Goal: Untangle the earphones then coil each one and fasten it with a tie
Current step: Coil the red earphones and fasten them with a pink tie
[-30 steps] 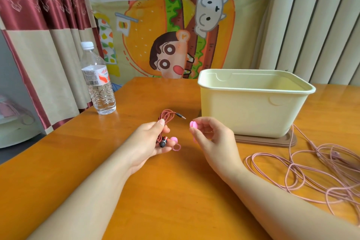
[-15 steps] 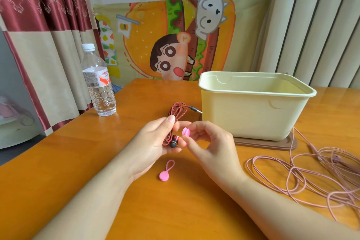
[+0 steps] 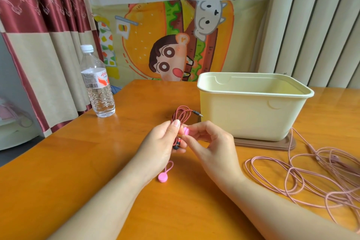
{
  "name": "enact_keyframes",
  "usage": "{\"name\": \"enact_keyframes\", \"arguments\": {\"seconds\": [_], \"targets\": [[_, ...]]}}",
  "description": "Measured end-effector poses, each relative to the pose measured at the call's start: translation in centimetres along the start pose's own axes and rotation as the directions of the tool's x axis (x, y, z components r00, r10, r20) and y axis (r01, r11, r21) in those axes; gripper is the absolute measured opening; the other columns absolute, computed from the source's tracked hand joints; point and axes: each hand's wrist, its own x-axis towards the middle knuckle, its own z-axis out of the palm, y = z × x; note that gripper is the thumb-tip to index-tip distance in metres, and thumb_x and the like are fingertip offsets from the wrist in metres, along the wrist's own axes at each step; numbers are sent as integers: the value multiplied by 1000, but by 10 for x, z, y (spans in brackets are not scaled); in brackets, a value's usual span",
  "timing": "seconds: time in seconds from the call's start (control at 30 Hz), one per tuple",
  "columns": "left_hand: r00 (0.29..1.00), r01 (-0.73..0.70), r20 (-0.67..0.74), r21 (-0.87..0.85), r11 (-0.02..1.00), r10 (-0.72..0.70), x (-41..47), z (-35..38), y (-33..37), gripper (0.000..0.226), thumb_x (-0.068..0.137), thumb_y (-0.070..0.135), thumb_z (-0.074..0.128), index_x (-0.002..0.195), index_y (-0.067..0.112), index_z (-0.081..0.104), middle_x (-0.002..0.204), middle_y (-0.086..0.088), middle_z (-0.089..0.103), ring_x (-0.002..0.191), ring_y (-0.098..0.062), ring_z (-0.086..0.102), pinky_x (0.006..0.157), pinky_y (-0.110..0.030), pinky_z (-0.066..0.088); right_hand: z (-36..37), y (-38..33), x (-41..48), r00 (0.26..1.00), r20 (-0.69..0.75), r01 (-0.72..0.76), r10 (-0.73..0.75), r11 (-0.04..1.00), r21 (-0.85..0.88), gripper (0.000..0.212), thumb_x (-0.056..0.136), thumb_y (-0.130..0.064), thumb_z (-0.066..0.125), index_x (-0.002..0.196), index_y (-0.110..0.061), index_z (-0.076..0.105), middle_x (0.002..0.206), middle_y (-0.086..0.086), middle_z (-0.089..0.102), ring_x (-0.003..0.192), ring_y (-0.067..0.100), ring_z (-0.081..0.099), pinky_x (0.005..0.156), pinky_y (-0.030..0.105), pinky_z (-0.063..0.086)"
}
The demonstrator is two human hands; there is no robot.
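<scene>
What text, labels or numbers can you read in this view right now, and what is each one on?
No text here reads clearly enough to quote.
Water bottle label, red characters on white and orange: too blurred to read.
Same label, block of small print beside them: too small to read.
Cartoon poster: pictures only, no words visible.
Cream bin: no markings visible.
</scene>
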Motion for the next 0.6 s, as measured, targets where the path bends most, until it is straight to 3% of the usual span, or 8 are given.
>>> {"name": "enact_keyframes", "arguments": {"seconds": [0.17, 0.37, 0.47, 0.6], "targets": [[999, -34, -27, -117, 993, 31, -3, 7, 8, 34, 101, 25, 36, 78, 10, 58, 71, 7, 60, 69, -6, 59, 67, -25, 53, -2, 5, 2, 996, -29, -87, 87, 996, -23, 11, 79, -12, 75, 76, -15, 64, 74, -4, 67, 72, 10, 64, 70, 24, 53], [998, 46, -32, -272, 961, -57, 0, -1, 9, 34, 100, 26, 37, 76, 10, 55, 72, 3, 58, 64, -6, 57, 65, -25, 52, -5, -1, 6, 979, -12, -201, 203, 973, 113, 12, 81, -14, 73, 75, -19, 63, 73, -2, 68, 69, 7, 63, 69, 20, 50], [986, 114, -96, -187, 976, -134, 3, -10, 6, 33, 101, 27, 37, 76, 11, 53, 78, -2, 60, 65, -11, 58, 69, -30, 54, -15, -12, 18, 968, -1, -247, 252, 949, 198, 11, 82, -13, 71, 76, -18, 64, 73, 0, 70, 69, 9, 64, 69, 23, 52], [988, 135, -97, 143, 981, -122, 3, -14, 9, 34, 101, 31, 36, 84, 17, 61, 81, 1, 66, 77, -17, 64, 81, -38, 56, -38, -36, 32, 957, 216, -204, 194, 979, 26, 8, 83, -20, 71, 76, -19, 67, 77, 3, 72, 67, 6, 61, 65, 16, 47]]}}
